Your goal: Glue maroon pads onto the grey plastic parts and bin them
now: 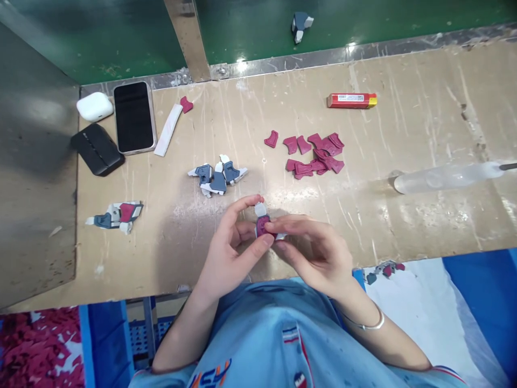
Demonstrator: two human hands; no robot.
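Note:
Between my two hands, above the front of the bench, is a small plastic part (262, 224) in dark blue and pale grey with a maroon piece on its face. My left hand (236, 242) is closed on its left side, thumb near its lower edge. The fingers of my right hand (315, 245) press on the maroon piece from the right. Several loose maroon pieces (319, 153) lie in a pile beyond my right hand. A cluster of blue-and-grey parts (217, 177) rests beyond my left hand. Farther left lies a part group (116, 215) with a maroon piece in it.
A phone (134, 117), white earbud case (95, 106), black case (98, 149) and white strip (168, 129) lie back left. At right are a red box (351, 101) and a translucent bottle (448, 178). Blue bins (107, 342) stand below the bench edge.

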